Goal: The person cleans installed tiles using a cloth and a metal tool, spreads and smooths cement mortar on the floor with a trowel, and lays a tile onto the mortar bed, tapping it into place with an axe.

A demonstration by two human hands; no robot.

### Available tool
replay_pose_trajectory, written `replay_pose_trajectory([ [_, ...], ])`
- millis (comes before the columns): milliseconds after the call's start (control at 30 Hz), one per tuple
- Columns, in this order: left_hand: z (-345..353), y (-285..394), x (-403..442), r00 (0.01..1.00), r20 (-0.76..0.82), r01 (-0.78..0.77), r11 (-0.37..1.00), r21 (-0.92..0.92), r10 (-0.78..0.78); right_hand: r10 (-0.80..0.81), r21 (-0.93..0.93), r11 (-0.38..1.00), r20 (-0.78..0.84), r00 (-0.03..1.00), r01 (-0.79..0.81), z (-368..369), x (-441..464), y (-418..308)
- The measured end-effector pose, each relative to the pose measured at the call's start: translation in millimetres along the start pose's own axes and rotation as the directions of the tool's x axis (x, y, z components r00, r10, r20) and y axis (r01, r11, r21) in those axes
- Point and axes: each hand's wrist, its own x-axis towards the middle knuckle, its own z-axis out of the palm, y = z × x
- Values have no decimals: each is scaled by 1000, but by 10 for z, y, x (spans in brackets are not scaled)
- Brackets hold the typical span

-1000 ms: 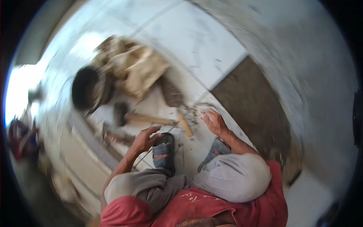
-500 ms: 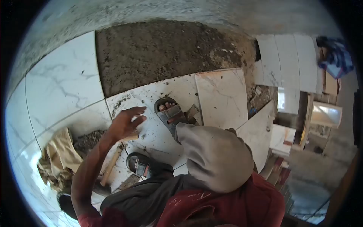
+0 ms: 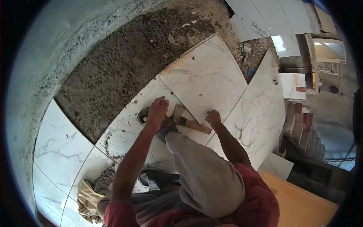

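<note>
My left hand [image 3: 158,109] is over the front of my sandalled foot, its fingers loosely bent with nothing visible in them. Low over the near edge of a loose white marbled tile [image 3: 206,72] is my right hand [image 3: 214,117], fingers slightly apart; whether they touch the tile I cannot tell. Between my hands lies a wooden-handled tool [image 3: 194,125] with a flat grey blade, probably a trowel. The loose tile lies partly over the laid floor tiles [image 3: 128,123], beside a bed of dark, rough mortar or soil [image 3: 113,72].
A rough wall base [image 3: 64,64] borders the bed. A tan cloth [image 3: 87,198] lies at lower left. Rubble [image 3: 247,56] and pale panels [image 3: 264,19] are at upper right. Further right are a framed pane [image 3: 328,50] and steps [image 3: 304,134]; an orange-brown board [image 3: 298,196] is below.
The view has turned and shifted right. My left hand has moved from beside the foot to above it. My right hand, hidden before, now shows near the loose tile.
</note>
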Motion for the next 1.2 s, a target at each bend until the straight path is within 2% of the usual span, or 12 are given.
replay_pose_trajectory([
  [33,32,-114,178,992,-121,-32,995,-94,20,27,59,998,-41,999,-24,-52,156,104],
  [167,192,-455,768,976,-215,21,999,-26,-26,73,115,992,-110,991,-61,-37,261,151],
  [267,327,-507,971,983,-183,17,1000,12,-15,93,127,990,-227,969,-65,-10,268,176],
  [400,314,-659,1217,975,-222,0,1000,-18,-4,66,65,997,-256,964,-51,9,277,172],
  [467,423,-477,1142,903,-428,65,997,41,-41,49,86,996,-271,961,-26,50,129,-1],
  [500,431,-446,1151,904,-424,72,996,45,-46,55,90,995,-276,960,-31,25,167,19],
  [567,439,-401,1145,886,-465,86,984,153,-5,-4,39,999,-190,982,12,-60,224,77],
  [667,366,-482,1220,889,-453,72,952,299,75,-27,29,999,-225,974,34,-28,217,48],
  [867,399,-438,1241,904,-427,101,957,271,26,-17,-128,992,-210,978,-10,-64,188,-58],
  [967,486,-288,1155,893,-450,150,943,298,0,111,29,994,-226,968,-107,-29,216,-15],
  [1067,425,-408,1207,900,-436,148,948,283,-10,189,157,973,-131,973,-168,-42,151,-135],
  [1200,440,-398,1137,905,-424,120,948,294,17,156,211,965,5,988,-154,-56,53,-202],
])
